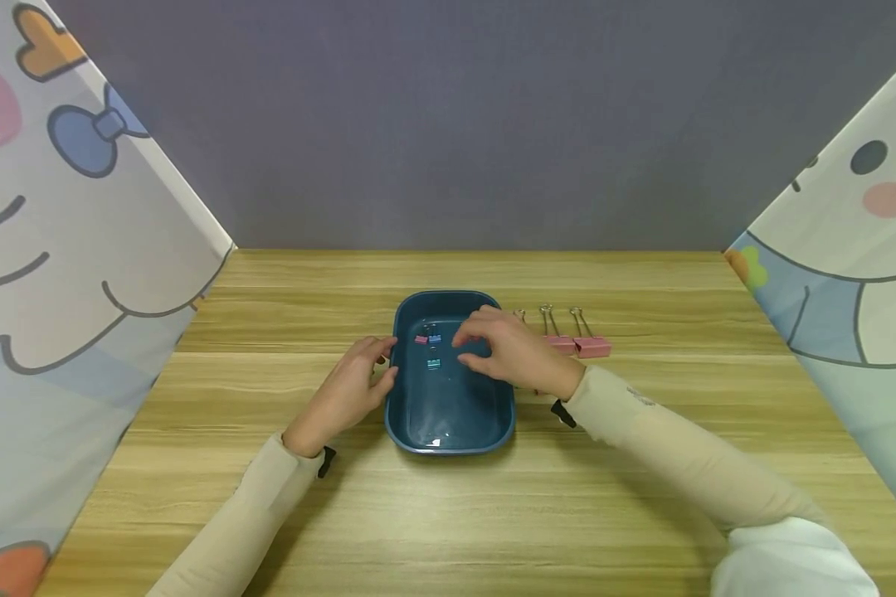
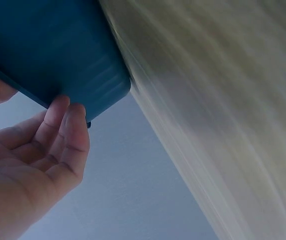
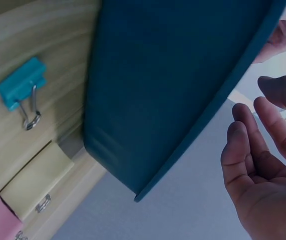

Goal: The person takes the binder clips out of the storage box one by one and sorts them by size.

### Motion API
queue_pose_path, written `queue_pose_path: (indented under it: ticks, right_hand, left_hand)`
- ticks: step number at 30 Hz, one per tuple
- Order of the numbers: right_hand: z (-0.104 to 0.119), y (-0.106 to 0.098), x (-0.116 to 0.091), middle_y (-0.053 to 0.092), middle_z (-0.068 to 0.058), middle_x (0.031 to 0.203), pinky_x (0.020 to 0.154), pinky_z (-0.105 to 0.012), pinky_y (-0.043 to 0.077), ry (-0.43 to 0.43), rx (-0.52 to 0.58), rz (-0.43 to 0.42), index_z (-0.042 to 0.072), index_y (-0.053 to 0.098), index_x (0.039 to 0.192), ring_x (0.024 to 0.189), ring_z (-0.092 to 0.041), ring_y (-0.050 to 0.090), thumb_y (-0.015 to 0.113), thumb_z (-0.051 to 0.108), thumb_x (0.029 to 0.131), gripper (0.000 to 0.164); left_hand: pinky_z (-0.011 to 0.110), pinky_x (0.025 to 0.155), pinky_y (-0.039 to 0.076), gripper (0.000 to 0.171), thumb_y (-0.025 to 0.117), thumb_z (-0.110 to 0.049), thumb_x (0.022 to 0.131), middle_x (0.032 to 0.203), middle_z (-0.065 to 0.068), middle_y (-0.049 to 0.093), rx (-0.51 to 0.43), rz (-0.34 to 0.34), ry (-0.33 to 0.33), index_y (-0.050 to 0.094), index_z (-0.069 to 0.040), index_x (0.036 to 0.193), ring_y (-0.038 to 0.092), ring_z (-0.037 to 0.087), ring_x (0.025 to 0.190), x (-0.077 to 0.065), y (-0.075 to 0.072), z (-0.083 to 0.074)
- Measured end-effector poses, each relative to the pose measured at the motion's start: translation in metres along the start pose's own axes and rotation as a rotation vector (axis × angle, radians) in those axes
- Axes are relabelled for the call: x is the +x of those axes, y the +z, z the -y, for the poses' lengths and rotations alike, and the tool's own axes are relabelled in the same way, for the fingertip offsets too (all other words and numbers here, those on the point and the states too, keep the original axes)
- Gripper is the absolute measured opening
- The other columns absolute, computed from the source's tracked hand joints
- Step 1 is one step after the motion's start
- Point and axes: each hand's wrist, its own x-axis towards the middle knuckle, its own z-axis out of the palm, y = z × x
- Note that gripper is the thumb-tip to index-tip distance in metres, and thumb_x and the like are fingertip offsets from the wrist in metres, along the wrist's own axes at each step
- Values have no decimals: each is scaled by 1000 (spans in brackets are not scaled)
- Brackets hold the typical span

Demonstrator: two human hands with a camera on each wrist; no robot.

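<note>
A dark blue plastic tray (image 1: 455, 414) rests on the wooden table. Inside it lie a small pink binder clip (image 1: 421, 339), a small blue binder clip (image 1: 435, 338) and a small teal binder clip (image 1: 434, 363). My left hand (image 1: 351, 377) is at the tray's left wall, fingertips right at the rim and the thumb apart from the fingers. Over the tray's right side hovers my right hand (image 1: 511, 344), its fingers loosely bent, with a gap between thumb and fingertips and nothing held. In the right wrist view that gap shows beside the tray's rim.
Right of the tray, partly behind the right hand, larger pink binder clips (image 1: 592, 347) lie with their wire handles pointing back. The right wrist view also shows a teal binder clip (image 3: 22, 82) and a pale yellow one (image 3: 35, 177) there. A grey wall (image 1: 478, 124) stands behind the table.
</note>
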Motion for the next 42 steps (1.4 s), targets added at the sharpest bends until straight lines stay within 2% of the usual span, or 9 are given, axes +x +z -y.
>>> queue_pose_path:
  ticks: [4, 12, 17, 23, 35, 42]
  right_hand:
    - [-1, 4, 3, 61, 8, 93, 68, -28, 42, -1, -6, 4, 17, 69, 99, 80, -10, 47, 74, 15, 82, 17]
    - [-3, 11, 6, 63, 3, 94, 69, -29, 44, -1, 31, 18, 13, 69, 98, 84, -22, 53, 74, 14, 82, 17]
    - [-3, 13, 9, 65, -3, 96, 73, -30, 44, -1, 37, 35, 10, 69, 100, 87, -20, 54, 74, 14, 82, 18]
    - [-1, 17, 14, 66, -4, 97, 72, -31, 44, 24, 31, 68, 8, 70, 100, 89, -21, 54, 73, 14, 83, 19]
    - [3, 21, 23, 66, -3, 98, 74, -31, 44, 41, 19, 109, 10, 69, 102, 88, -15, 52, 73, 15, 83, 20]
    - [3, 28, 29, 66, -1, 100, 78, -34, 42, 50, 17, 145, 9, 69, 104, 90, -18, 54, 73, 15, 83, 23]
  left_hand:
    - [35, 73, 47, 44, 63, -8, 89, 106, 12, 56, -5, -3, 3, 51, 6, 129, 52, 23, 95, 0, 0, -1]
    - [35, 74, 47, 44, 63, -8, 90, 105, 12, 56, -13, -1, 15, 51, 7, 129, 53, 24, 95, -1, 0, -2]
    - [36, 74, 48, 43, 63, -8, 89, 104, 12, 56, -9, -8, 24, 52, 7, 128, 52, 25, 93, 1, -1, -4]
    - [36, 74, 48, 43, 63, -8, 89, 105, 13, 56, -9, -3, 23, 51, 8, 128, 52, 26, 93, -1, -3, -5]
    - [37, 77, 47, 43, 63, -7, 89, 104, 12, 56, -5, -2, 33, 52, 8, 128, 52, 26, 95, -2, -2, -5]
    - [38, 79, 47, 43, 63, -7, 89, 104, 12, 56, -6, -4, 37, 52, 8, 128, 52, 26, 96, -2, -1, -6]
